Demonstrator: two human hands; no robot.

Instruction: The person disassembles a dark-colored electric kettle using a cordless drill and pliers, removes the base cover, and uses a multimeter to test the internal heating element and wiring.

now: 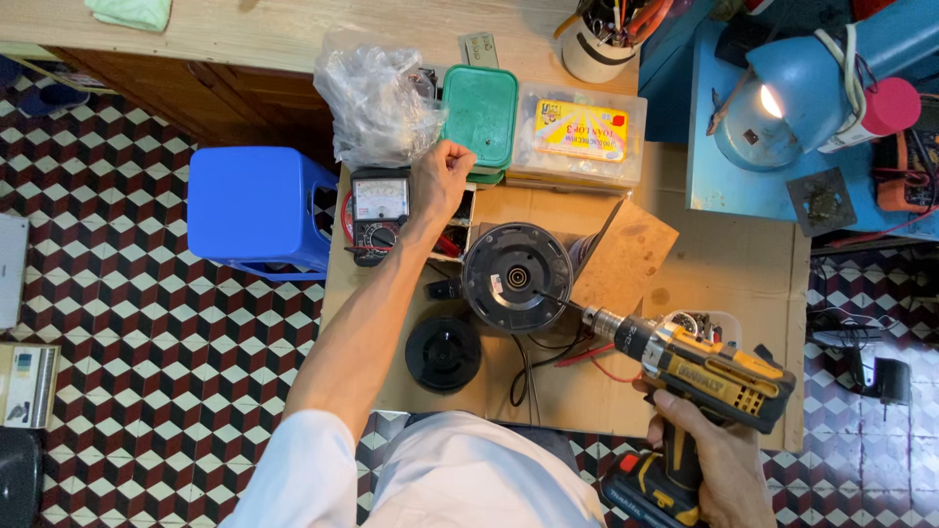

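My right hand [706, 458] grips the handle of a yellow and black cordless drill [712, 376], whose bit points at the middle of a round black motor housing [516, 277] on the cardboard-covered bench. My left hand [440, 178] reaches far forward with its fingers curled, between a crumpled clear plastic bag [377, 103] and a green lidded box [480, 114]. Whether it pinches something small I cannot make out. A round black cover [443, 353] lies left of the housing, near my forearm.
An analog multimeter [380, 210] sits below the bag. A clear parts box [580, 134], a cup of tools [599, 39] and a lit blue desk lamp [782, 98] stand at the back. A blue plastic stool [256, 208] is on the tiled floor at left.
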